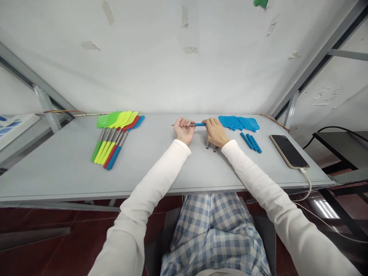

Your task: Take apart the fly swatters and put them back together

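Looks like fitting blue sleeve (pixel 200 124) onto metal rod (pixel 192 125), just left of blue spatula heads (pixel 238 123): gripping rod in left hand (pixel 184 130), pinching sleeve end in right hand (pixel 216 131). Probably need to hold both coaxial next and push straight until seated. See spare sleeves (pixel 251 143) just in front of heads.

Left hand (pixel 184 129) is gripping, palm up; right hand (pixel 216 131) is holding beside that grip, palm down; arms (pixel 151 184) are slanting back.

the hands (pixel 184 131) hold a metal tube (pixel 193 125) in line with a blue handle (pixel 200 124), near blue spatula heads (pixel 229 122).
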The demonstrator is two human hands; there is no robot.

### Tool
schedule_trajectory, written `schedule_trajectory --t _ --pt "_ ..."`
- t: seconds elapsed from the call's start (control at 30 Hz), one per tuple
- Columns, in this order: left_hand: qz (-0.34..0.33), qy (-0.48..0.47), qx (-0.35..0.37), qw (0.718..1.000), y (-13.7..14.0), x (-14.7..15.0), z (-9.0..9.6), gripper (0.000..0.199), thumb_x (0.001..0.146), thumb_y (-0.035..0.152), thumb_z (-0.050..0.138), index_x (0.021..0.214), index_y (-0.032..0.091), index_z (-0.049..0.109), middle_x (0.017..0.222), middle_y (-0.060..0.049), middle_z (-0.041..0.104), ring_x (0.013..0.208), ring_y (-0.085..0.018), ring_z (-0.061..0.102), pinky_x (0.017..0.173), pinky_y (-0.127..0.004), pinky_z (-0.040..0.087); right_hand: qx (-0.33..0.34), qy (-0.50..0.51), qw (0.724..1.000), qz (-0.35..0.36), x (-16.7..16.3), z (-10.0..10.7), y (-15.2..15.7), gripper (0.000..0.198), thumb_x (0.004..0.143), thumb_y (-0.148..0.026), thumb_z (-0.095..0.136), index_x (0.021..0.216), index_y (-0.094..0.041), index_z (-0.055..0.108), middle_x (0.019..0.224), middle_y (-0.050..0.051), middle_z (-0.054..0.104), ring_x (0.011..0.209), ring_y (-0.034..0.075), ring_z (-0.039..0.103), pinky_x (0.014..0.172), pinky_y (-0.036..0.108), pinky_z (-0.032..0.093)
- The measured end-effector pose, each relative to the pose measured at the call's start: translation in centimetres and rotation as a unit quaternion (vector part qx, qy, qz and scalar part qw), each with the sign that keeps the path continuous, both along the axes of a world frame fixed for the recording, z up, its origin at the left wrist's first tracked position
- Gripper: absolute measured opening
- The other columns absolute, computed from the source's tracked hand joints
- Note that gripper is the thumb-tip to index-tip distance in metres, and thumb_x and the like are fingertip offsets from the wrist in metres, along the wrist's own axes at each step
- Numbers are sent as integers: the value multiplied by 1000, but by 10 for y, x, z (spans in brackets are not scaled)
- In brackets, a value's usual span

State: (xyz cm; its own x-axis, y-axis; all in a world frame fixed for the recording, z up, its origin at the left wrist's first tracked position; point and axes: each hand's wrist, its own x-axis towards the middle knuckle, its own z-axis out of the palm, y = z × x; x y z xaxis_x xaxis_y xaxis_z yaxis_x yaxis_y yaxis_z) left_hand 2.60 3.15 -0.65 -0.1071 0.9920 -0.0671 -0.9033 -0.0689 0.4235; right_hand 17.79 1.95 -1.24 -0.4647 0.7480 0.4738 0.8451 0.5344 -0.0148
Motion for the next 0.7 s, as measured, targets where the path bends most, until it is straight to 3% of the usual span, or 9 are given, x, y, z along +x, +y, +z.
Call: schedule_trajectory --t 0.2,0.43,0.5,0.6,0.7 --pt "29 25 -27 999 -1 -2 -1 49 97 21 25 53 19 5 42 5 8 36 -7 13 46 -22 30 -14 -41 999 27 -3 7 -3 39 99 -37 27 112 -15 58 103 14 63 92 25 52 77 33 32" --pt "3 22 -60 998 1 2 2 45 94 15 27 56 19 3 42 5 6 35 -7 9 39 -24 20 -149 9 989 -4 -2 14 -10 37 97 -42 35 105 -20 64 80 7 68 69 21 56 65 29 28" --pt "-14 22 -58 998 2 1 2 45 93 17 29 57 20 3 42 5 6 35 -7 9 38 -24 18 -213 80 973 41 -1 15 -11 45 98 -46 30 92 -19 67 72 4 64 63 17 52 66 28 31" --pt "-27 13 -54 998 3 -3 5 45 92 18 32 57 20 3 41 6 5 34 -6 8 36 -23 15 -319 204 921 92 -2 15 -10 58 95 -56 26 83 -17 68 56 -2 50 52 11 40 63 27 32" --pt "-21 6 -65 998 7 -6 12 44 92 17 31 57 20 4 41 6 5 33 -6 8 34 -22 13 -344 271 895 84 -10 14 -11 61 89 -65 34 86 -16 70 51 -6 38 48 9 32 56 25 29"
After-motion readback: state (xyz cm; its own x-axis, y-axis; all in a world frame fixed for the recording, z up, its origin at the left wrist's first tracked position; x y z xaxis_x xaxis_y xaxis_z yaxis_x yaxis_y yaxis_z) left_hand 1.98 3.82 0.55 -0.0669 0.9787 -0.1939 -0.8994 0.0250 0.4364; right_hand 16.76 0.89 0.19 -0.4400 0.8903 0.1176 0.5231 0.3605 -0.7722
